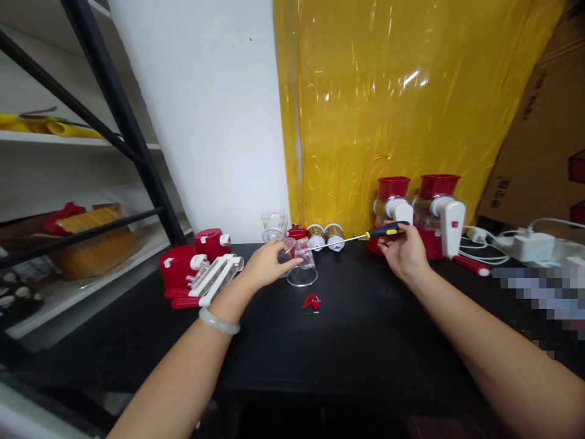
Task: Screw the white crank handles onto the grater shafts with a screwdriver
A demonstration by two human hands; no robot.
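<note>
My left hand (269, 263), with a pale bangle at the wrist, grips a clear plastic housing (302, 275) resting on the black table. In my right hand (406, 251) is a screwdriver (382, 232) with a black and yellow handle. Its long shaft points left, and its tip reaches the clear housing; the exact contact is too small to tell. A small red part (311, 300) lies on the table in front of the housing, with tiny metal pieces beside it.
Red bases (177, 267) and white-and-red crank handles (218, 280) lie at the left. Behind the housing stand metal grater drums (334, 236). Two red-and-white graters (439, 213) stand at the right, near white chargers (534, 246) and cables. A black-framed shelf (137, 224) borders the left.
</note>
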